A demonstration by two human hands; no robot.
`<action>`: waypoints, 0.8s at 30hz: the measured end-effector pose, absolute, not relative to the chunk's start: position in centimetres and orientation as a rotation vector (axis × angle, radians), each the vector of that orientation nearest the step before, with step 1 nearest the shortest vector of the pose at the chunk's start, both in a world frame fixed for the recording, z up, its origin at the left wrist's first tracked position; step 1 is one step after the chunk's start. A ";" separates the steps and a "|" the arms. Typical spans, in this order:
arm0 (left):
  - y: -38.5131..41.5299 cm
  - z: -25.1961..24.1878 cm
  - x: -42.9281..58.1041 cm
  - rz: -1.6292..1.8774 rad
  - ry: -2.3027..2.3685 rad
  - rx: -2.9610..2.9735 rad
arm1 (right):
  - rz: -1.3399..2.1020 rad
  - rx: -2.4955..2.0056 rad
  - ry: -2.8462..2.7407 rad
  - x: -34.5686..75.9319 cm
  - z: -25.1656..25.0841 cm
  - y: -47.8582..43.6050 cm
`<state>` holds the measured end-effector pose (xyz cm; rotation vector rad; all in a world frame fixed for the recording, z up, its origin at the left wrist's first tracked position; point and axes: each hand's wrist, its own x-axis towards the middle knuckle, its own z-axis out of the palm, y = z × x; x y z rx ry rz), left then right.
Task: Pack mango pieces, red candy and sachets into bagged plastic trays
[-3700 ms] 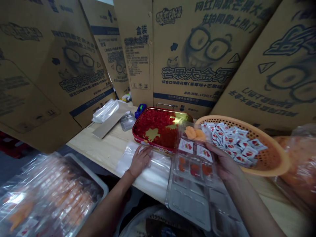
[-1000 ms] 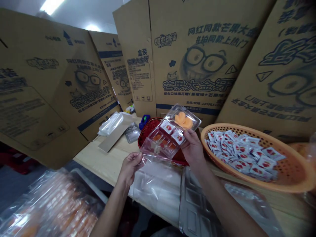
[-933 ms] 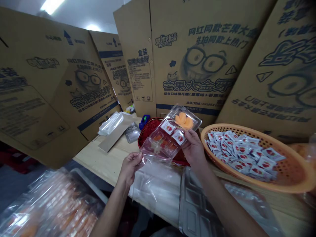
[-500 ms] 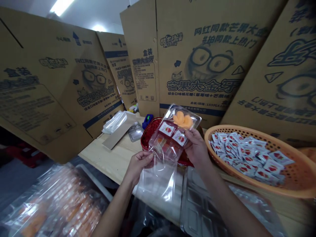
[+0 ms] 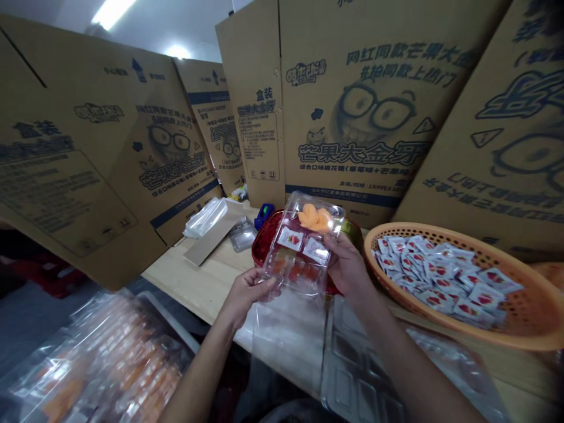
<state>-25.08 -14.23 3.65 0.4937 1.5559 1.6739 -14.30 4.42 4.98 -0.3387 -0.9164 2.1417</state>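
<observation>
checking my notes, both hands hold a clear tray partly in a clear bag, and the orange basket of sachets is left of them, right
No: the orange basket of sachets is right of the hands, as the head view shows. The left hand and right hand do hold the clear tray partly in the clear bag.

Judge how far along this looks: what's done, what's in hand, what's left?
Done: bagged orange pieces lie in the grey tub at lower left. In hand: the right hand grips a filled clear tray of orange pieces and sachets, and the left hand holds a clear plastic bag at its lower end. Left: the orange basket holds many sachets, and an empty clear tray lies below the right hand.
</observation>
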 end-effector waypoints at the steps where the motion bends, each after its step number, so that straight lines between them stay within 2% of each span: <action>1: -14.2 3.7 -25.1 1.663 1.550 0.502 | 2.163 -0.347 -0.938 -14.3 5.1 4.2; 12: -13.9 3.5 -24.3 1.898 1.177 0.393 | 2.269 -0.356 -1.226 -13.7 4.8 2.3; 16: -14.2 3.4 -23.7 1.930 1.193 0.348 | 2.180 -0.275 -1.224 -13.7 5.7 2.3; 20: -14.2 3.5 -23.2 1.974 1.159 0.323 | 2.097 -0.287 -1.511 -13.6 6.1 2.1; 24: -14.5 3.8 -22.7 2.001 1.185 0.324 | 1.806 -0.169 -1.840 -13.1 6.6 1.3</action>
